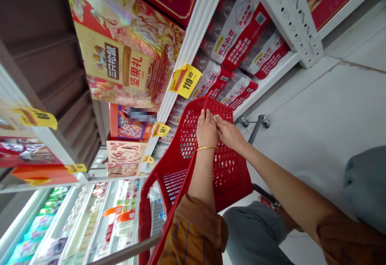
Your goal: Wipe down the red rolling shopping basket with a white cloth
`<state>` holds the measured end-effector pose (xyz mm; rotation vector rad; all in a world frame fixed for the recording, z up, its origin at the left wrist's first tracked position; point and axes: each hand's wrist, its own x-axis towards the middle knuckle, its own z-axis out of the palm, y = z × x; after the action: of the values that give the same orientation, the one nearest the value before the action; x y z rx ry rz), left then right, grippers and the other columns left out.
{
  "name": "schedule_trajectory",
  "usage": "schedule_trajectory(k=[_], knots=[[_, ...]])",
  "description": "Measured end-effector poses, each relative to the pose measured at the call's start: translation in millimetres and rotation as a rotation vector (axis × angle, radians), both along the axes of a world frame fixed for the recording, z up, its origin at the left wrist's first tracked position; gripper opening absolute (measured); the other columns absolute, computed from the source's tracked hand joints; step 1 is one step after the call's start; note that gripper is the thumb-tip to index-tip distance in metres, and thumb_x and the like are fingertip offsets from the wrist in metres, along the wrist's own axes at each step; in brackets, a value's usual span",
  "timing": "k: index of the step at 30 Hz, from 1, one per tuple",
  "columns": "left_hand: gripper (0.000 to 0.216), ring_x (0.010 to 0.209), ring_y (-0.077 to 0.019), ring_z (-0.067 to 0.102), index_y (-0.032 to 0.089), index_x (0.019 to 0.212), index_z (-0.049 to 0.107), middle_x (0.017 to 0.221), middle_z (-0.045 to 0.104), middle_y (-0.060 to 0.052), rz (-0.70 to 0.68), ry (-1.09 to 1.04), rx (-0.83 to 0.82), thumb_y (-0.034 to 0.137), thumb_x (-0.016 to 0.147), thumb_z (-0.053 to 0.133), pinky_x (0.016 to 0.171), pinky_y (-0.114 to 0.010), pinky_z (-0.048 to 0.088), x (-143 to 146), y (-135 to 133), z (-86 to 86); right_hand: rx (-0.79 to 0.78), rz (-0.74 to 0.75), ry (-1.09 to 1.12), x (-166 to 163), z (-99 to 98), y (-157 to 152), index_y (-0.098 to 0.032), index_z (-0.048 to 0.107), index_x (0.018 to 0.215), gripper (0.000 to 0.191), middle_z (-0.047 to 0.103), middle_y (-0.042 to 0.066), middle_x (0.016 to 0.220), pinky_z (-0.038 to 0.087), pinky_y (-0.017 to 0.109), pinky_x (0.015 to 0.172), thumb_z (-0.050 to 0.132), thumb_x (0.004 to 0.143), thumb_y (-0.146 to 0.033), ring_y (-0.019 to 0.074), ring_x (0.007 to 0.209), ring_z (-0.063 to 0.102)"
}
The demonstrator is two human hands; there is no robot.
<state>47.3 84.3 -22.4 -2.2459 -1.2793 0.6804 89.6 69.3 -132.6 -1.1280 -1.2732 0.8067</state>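
Both my hands rest side by side on the far rim of a red plastic shopping cart basket [229, 176]. My left hand [206, 130], with a thin gold bracelet at the wrist, has its fingers curled over the rim. Touching it on the right, my right hand [228, 133] also grips the rim. The basket's perforated walls show; what I see of its inside holds nothing. Brown sleeves cover both upper arms.
White store shelves [196, 27] hold red gift boxes [126, 52], shrink-wrapped packs of bottled water [241, 35] and yellow price tags [185, 81]. A lit chiller [75, 220] with drinks is at the lower left. Pale tiled floor [325, 108] lies to the right, and my grey trouser legs [256, 233] are below.
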Motion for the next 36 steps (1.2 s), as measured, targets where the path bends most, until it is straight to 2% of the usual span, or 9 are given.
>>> schedule_trajectory(k=[3,5,8,10,16,24,30,33,36], knots=[[0.047,0.142,-0.0238,0.023,-0.001,0.136,0.04,0.147,0.036,-0.018,-0.012,-0.022,-0.035,0.008,0.09,0.032,0.115,-0.036,0.027,-3,-1,6.0,-0.08,-0.007,-0.047,12,6.8,-5,-0.017,0.069,0.104,0.03,0.068,0.009,0.114,0.048,0.037,0.096,0.046,0.084,-0.016,0.0234,0.107,0.063],[0.05,0.141,-0.0226,0.025,-0.001,0.137,0.038,0.148,0.035,-0.018,-0.005,-0.056,-0.024,0.006,0.088,0.034,0.114,-0.033,0.028,-5,-3,9.1,-0.126,-0.099,0.012,19,10.2,1,-0.017,0.07,0.096,0.027,0.072,0.008,0.1,0.05,0.037,0.091,0.046,0.086,-0.02,0.0228,0.097,0.066],[0.056,0.141,-0.0218,0.025,0.001,0.14,0.034,0.15,0.03,-0.019,0.048,-0.117,0.02,0.003,0.083,0.039,0.113,-0.032,0.031,-11,-8,10.7,-0.081,-0.313,0.165,21,12.5,21,-0.015,0.066,0.108,0.033,0.068,0.01,0.112,0.046,0.039,0.098,0.04,0.09,-0.025,0.0218,0.108,0.061],[0.06,0.141,-0.0222,0.025,0.001,0.141,0.032,0.151,0.027,-0.02,0.093,-0.151,0.032,0.001,0.082,0.039,0.113,-0.033,0.032,-13,-11,9.9,0.008,-0.369,0.222,17,11.9,40,-0.014,0.059,0.12,0.038,0.058,0.011,0.129,0.037,0.041,0.107,0.036,0.091,-0.023,0.0208,0.124,0.05],[0.06,0.14,-0.0235,0.026,-0.004,0.141,0.029,0.15,0.028,-0.022,0.124,-0.17,0.024,-0.002,0.081,0.034,0.114,-0.033,0.029,-12,-14,3.6,0.105,-0.207,0.113,-5,5.8,72,-0.011,0.053,0.129,0.043,0.048,0.013,0.14,0.025,0.045,0.116,0.032,0.092,-0.018,0.0204,0.137,0.035],[0.055,0.14,-0.0248,0.027,-0.003,0.139,0.033,0.149,0.029,-0.022,0.116,-0.198,0.05,0.0,0.085,0.032,0.114,-0.036,0.03,-10,-15,-0.3,0.091,-0.112,0.077,-8,4.0,55,-0.011,0.054,0.129,0.042,0.046,0.012,0.142,0.025,0.043,0.116,0.04,0.09,-0.018,0.0208,0.138,0.033],[0.062,0.14,-0.0261,0.026,-0.001,0.142,0.029,0.15,0.028,-0.023,0.128,-0.327,-0.004,0.003,0.081,0.04,0.112,-0.041,0.033,-15,-14,-0.5,0.094,-0.055,-0.007,5,14.7,35,-0.018,0.064,0.119,0.037,0.059,0.007,0.13,0.033,0.039,0.112,0.045,0.087,-0.019,0.0203,0.129,0.047],[0.063,0.14,-0.0246,0.028,-0.002,0.141,0.029,0.149,0.03,-0.023,0.12,-0.377,-0.026,0.003,0.079,0.04,0.113,-0.04,0.031,-18,-15,1.2,0.053,-0.09,-0.088,17,21.0,33,-0.02,0.072,0.102,0.031,0.069,0.005,0.113,0.044,0.034,0.102,0.048,0.082,-0.016,0.0203,0.114,0.06],[0.061,0.138,-0.0235,0.032,-0.002,0.141,0.031,0.148,0.033,-0.023,0.118,-0.377,-0.025,0.003,0.081,0.039,0.112,-0.037,0.033,-19,-20,6.7,0.019,-0.17,-0.102,27,28.8,40,-0.018,0.074,0.09,0.026,0.074,0.007,0.094,0.05,0.036,0.091,0.049,0.083,-0.022,0.0225,0.095,0.067]])
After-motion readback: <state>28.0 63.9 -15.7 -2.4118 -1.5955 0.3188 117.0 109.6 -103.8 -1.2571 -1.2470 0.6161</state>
